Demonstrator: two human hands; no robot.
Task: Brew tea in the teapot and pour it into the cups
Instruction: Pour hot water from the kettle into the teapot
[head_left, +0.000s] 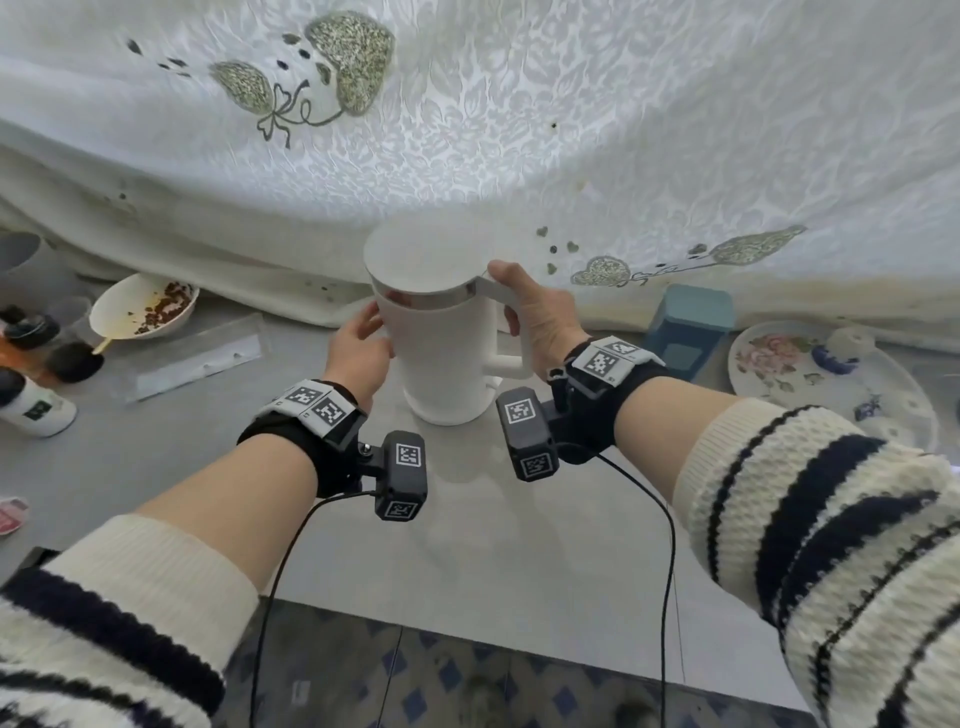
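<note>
A grey desk (467, 545) runs up to an embroidered white cloth (519, 130) draped along its far edge. A white lidded kettle (441, 358) is at the desk's middle, near that edge. Both forearms reach forward from striped sleeves. The right hand (543, 325) wraps its fingers (511, 325) round the kettle's handle, thumb on top. The left hand (361, 348) rests relaxed fingers (371, 317) flat against the kettle's side. A flowered plate (779, 374) lies by the right edge, and a soiled bowl (130, 306) by the left.

Grey desk (156, 457) in view: white kettle (441, 364) at centre, bowl (143, 306) and clear strip (197, 358) at left, floral plate (810, 374) and blue box (688, 327) at right.
</note>
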